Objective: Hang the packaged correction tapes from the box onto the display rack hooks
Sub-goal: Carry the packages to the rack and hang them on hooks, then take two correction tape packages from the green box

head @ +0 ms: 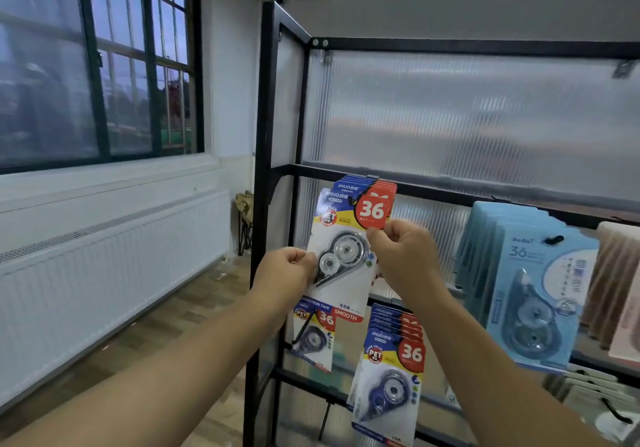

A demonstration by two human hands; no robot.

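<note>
A packaged correction tape (pixel 341 259) with a blue top and a red "36" badge is at the front of a stack of the same packs on a hook under the rack's middle black bar (pixel 450 194). My left hand (pixel 285 268) pinches its left edge beside the clear blister. My right hand (pixel 403 252) pinches its right edge just under the red badge. Lower down, one pack (pixel 313 337) hangs behind my left wrist and another stack (pixel 389 377) hangs from a lower hook. The box is out of view.
The black-framed display rack (pixel 263 176) has translucent ribbed panels. Light blue correction tape packs (pixel 535 294) and pinkish packs (pixel 620 290) hang to the right. A bare black hook (pixel 325 415) juts out low down. A white radiator (pixel 114 273) and window lie left.
</note>
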